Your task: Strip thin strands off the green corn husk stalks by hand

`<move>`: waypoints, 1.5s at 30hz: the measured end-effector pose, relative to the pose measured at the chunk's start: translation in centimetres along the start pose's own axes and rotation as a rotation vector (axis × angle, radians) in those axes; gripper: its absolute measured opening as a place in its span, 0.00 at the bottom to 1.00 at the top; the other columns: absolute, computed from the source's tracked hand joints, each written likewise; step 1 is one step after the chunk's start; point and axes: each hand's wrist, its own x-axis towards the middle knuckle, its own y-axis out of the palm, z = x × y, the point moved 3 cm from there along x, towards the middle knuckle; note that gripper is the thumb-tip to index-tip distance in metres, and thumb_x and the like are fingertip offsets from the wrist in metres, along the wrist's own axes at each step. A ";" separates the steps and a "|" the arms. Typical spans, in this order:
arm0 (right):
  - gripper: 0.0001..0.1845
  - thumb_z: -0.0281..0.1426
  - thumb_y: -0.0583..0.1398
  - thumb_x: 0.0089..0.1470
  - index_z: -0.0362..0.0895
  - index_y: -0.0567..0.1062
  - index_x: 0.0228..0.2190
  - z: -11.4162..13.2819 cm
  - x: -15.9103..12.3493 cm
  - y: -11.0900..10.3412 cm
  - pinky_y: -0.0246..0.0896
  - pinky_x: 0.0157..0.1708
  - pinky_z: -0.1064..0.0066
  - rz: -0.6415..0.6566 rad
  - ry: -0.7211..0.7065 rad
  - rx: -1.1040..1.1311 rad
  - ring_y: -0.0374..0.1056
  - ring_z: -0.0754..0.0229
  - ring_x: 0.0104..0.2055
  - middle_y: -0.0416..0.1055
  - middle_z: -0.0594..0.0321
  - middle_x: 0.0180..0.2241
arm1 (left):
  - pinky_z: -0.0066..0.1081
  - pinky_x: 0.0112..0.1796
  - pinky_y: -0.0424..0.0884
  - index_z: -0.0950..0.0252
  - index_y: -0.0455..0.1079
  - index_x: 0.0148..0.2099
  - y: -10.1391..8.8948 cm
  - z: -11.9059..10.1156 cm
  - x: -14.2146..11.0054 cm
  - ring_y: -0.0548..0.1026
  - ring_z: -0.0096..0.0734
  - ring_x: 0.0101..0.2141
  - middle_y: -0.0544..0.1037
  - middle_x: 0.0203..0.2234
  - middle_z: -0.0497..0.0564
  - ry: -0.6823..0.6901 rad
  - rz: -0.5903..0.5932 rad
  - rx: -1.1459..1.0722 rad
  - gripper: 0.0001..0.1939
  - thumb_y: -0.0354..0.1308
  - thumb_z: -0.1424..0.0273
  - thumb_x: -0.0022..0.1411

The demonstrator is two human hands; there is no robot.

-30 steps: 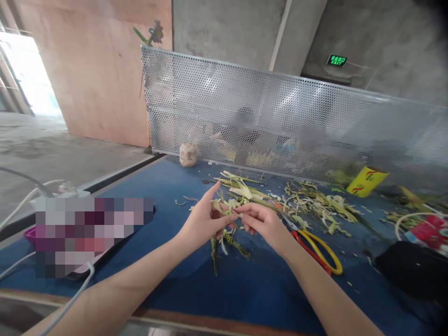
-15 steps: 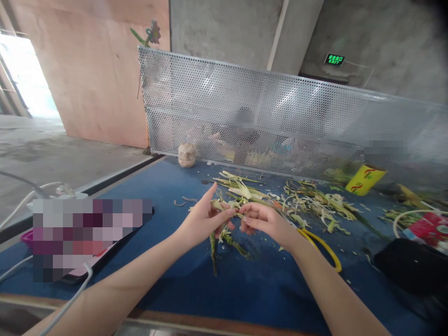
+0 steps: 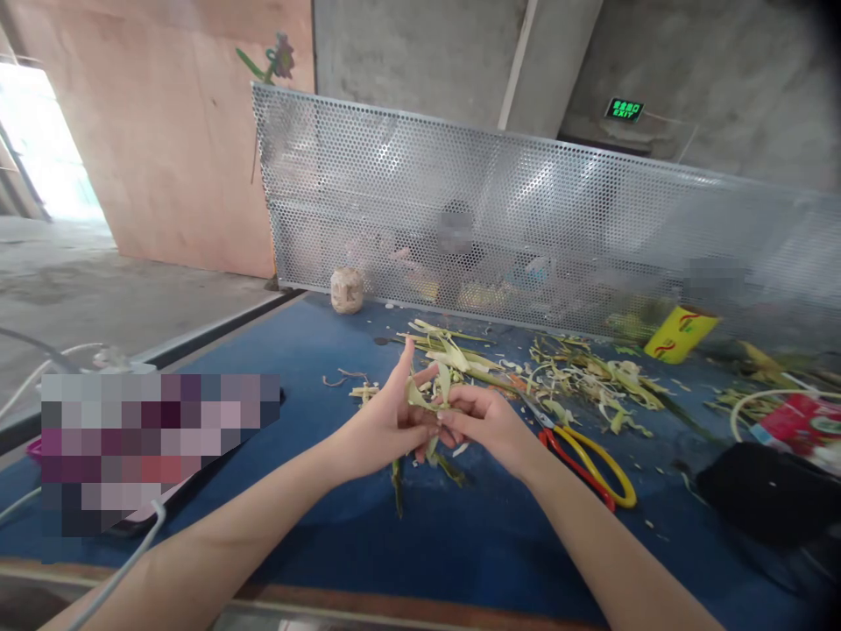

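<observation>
Grip of the left hand (image 3: pixel 387 421) and of the right hand (image 3: pixel 483 416) is a fingertip pinch near the centre of the frame, both closing on a pale green plant strip (image 3: pixel 426 396) between them; the left thumb and fingers come in from one side, the right ones from the other, and the left index finger points upward; the overlapping fingers partly hide the strip. Beneath the hands, green stems (image 3: pixel 398 491) lie on the blue tabletop (image 3: pixel 315 543); just beyond, right of centre, spreads a heap of pale plant scraps (image 3: pixel 604 381); scissors with red and yellow handles (image 3: pixel 579 454) lie beside the right forearm. Farther right stands a tilted yellow cylinder (image 3: pixel 680 335), with a red package (image 3: pixel 798 421) and a dark object (image 3: pixel 762 491) at the right edge; a round, whitish container (image 3: pixel 347 291) sits upper left of the hands, near a perforated metal screen (image 3: pixel 394 175).
</observation>
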 end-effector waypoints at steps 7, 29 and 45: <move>0.10 0.35 0.59 0.46 0.42 0.66 0.26 0.2 0.0 -0.4 0.54 0.20 0.77 -0.010 -0.010 -0.062 0.60 0.70 0.20 0.63 0.69 0.20 | 0.25 0.18 0.71 0.38 0.13 0.54 0.2 -0.2 0.0 0.76 0.32 0.28 0.33 0.61 0.63 -0.075 0.008 -0.034 0.55 0.56 0.80 0.51; 0.14 0.40 0.59 0.46 0.42 0.66 0.24 -0.8 0.0 0.1 0.42 0.16 0.77 -0.071 0.086 0.230 0.46 0.73 0.15 0.56 0.73 0.14 | 0.22 0.12 0.66 0.51 0.15 0.59 -0.1 -0.7 -0.3 0.77 0.40 0.28 0.73 0.42 0.61 -0.114 -0.248 0.119 0.51 0.56 0.68 0.53; 0.14 0.41 0.56 0.49 0.42 0.69 0.24 -0.6 0.1 0.3 0.45 0.17 0.76 -0.096 0.043 0.164 0.53 0.71 0.16 0.66 0.66 0.19 | 0.23 0.14 0.67 0.57 0.17 0.60 -0.2 -0.3 0.0 0.72 0.23 0.20 0.72 0.40 0.56 -0.103 -0.332 0.130 0.51 0.57 0.67 0.51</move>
